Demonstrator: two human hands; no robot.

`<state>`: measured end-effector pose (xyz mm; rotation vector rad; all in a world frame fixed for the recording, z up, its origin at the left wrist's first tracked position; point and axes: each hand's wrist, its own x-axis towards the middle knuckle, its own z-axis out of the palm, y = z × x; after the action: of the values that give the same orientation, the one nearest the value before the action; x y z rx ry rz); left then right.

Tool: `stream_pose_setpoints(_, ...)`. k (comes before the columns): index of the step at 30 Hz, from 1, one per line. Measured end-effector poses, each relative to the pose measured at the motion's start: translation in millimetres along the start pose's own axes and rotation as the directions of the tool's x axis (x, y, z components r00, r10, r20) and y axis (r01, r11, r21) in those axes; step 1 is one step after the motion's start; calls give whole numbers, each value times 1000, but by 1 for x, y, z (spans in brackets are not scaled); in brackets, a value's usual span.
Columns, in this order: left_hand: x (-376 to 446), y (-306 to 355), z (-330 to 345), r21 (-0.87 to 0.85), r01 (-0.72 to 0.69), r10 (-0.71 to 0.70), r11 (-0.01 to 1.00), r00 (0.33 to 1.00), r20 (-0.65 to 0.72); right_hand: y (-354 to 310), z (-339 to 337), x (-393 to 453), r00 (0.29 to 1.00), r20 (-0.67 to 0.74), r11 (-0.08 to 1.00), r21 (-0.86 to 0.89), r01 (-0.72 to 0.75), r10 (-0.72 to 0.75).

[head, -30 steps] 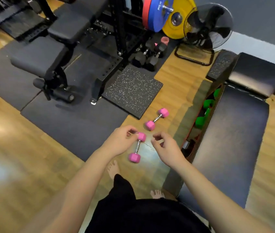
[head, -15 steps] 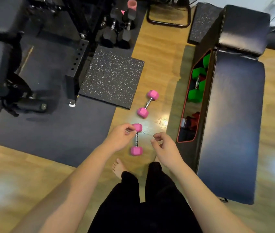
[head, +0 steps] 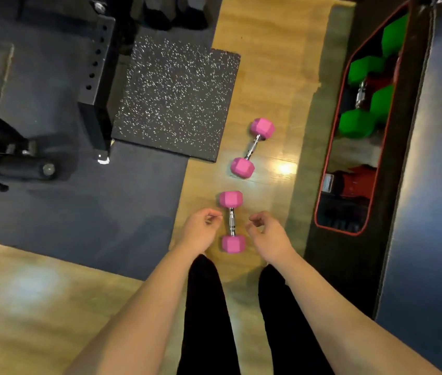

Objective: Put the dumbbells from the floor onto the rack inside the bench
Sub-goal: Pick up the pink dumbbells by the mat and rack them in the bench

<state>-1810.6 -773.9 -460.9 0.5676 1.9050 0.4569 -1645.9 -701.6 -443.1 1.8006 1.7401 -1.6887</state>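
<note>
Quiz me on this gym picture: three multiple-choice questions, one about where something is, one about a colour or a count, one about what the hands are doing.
1. Where is the nearer pink hex dumbbell?
A. on the wooden floor, between the hands
B. on the speckled black rubber mat
C. inside the bench

2. How many pink dumbbells lie on the floor?
A. one
B. two
C. four

3. What do the left hand and right hand hold?
A. one dumbbell each
B. one dumbbell together
C. nothing

Answers: 1 A, it lies on the wood between both hands. 2 B, the farther pink dumbbell is the second. 3 C, both hands are loosely curled beside the handle, apart from it.
</note>
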Motion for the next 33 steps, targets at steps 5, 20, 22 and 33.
stream_pose_setpoints(5,86,-73,35,58,84,-90,995,991,94,61,47,79,987,-38,985,69,-156,159)
stream_pose_setpoints(20,245,-156,122,120,273,-289,954,947,140,177,188,182,739,149,370,790,-489,657)
stream_pose_setpoints(22,251,-152,126,171,306,-333,937,928,166,174,196,183,707,182,253,849,-463,684)
stream_pose_setpoints(33,256,-99,94,477,44,-201,878,938,283,129,209,161,665,269,-59,945,-320,696)
